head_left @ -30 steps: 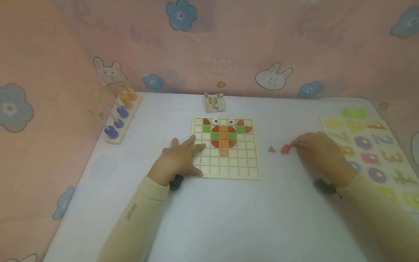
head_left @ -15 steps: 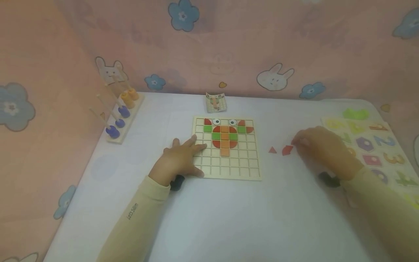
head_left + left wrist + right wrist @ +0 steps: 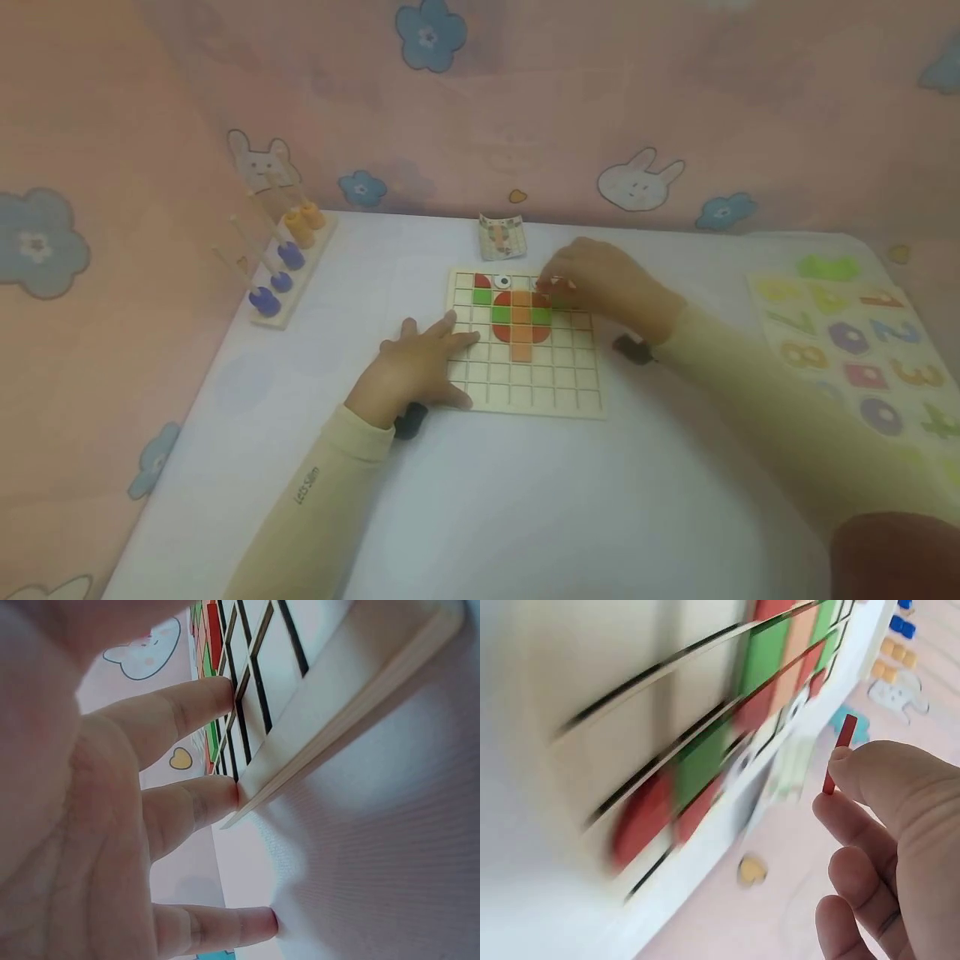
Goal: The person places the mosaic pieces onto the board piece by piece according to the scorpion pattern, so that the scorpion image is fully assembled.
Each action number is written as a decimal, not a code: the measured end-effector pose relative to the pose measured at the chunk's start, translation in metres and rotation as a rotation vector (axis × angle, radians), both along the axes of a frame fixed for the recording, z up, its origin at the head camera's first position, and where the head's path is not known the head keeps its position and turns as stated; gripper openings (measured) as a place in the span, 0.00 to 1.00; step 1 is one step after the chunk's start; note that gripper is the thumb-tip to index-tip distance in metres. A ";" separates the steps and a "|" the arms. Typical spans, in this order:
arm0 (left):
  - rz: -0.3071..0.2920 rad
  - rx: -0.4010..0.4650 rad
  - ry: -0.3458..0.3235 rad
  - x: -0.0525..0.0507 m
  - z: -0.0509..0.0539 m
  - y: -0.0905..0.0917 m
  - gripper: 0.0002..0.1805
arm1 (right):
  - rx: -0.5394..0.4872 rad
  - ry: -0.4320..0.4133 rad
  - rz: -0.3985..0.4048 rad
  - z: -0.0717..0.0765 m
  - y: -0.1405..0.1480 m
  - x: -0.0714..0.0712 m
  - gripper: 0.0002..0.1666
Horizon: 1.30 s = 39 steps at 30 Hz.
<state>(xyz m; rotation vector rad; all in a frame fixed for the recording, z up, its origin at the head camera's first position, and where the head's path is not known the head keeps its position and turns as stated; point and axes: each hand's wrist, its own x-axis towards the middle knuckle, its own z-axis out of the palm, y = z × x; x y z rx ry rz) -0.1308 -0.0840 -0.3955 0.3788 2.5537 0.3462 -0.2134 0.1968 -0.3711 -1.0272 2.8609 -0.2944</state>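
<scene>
In the head view a wooden grid board [image 3: 540, 400] lies on the white table, bearing red, green and orange tiles and two round eye pieces. My left hand [image 3: 408, 367] rests with spread fingers over its left edge; the left wrist view shows fingertips [image 3: 217, 791] touching the rim. My right hand [image 3: 607, 279] hovers over the board's upper right part, covering some tiles there. Between thumb and index finger it pinches a thin red tile [image 3: 846, 733], seen edge-on in the right wrist view, so its outline cannot be told.
A small picture card [image 3: 502, 237] stands behind the board. To the left is a peg stand [image 3: 288, 283] with blue and yellow beads. A number puzzle board [image 3: 832, 367] lies right, with a green piece [image 3: 828, 267] at its top. A patterned curtain [image 3: 525, 100] hangs behind.
My right hand has moved left from the loose red tiles to above the board, a red tile in its pinch. The loose tiles' spot is hidden behind the right wrist. My left hand stays put.
</scene>
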 end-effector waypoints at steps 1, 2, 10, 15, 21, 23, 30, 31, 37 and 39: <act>-0.003 -0.002 0.003 0.000 0.000 0.000 0.55 | -0.001 0.007 0.036 -0.001 -0.013 -0.005 0.09; -0.009 -0.005 0.008 0.000 -0.001 -0.001 0.55 | 0.003 0.012 0.071 -0.003 -0.026 -0.010 0.09; -0.038 -0.026 0.027 0.000 -0.002 -0.003 0.54 | 0.014 0.090 0.249 -0.024 -0.083 -0.025 0.08; -0.032 -0.011 0.028 0.000 0.000 -0.003 0.54 | -0.003 0.115 0.271 -0.032 -0.091 -0.026 0.08; -0.038 -0.009 0.028 0.001 0.000 -0.004 0.54 | 0.095 0.146 0.270 -0.037 -0.098 -0.024 0.15; -0.041 -0.011 0.029 0.001 0.000 -0.004 0.54 | 0.124 0.155 0.260 -0.036 -0.099 -0.021 0.14; -0.041 -0.014 0.027 0.000 0.001 -0.004 0.55 | 0.085 0.183 0.219 -0.035 -0.106 -0.011 0.09; -0.041 -0.016 0.027 0.000 0.001 -0.004 0.55 | 0.080 0.177 0.205 -0.036 -0.107 -0.011 0.09; -0.044 -0.025 0.023 0.000 0.002 -0.003 0.54 | 0.089 0.142 0.145 -0.037 -0.108 -0.011 0.10; -0.042 -0.025 0.022 0.000 0.002 -0.003 0.54 | 0.121 0.145 0.142 -0.035 -0.107 -0.009 0.11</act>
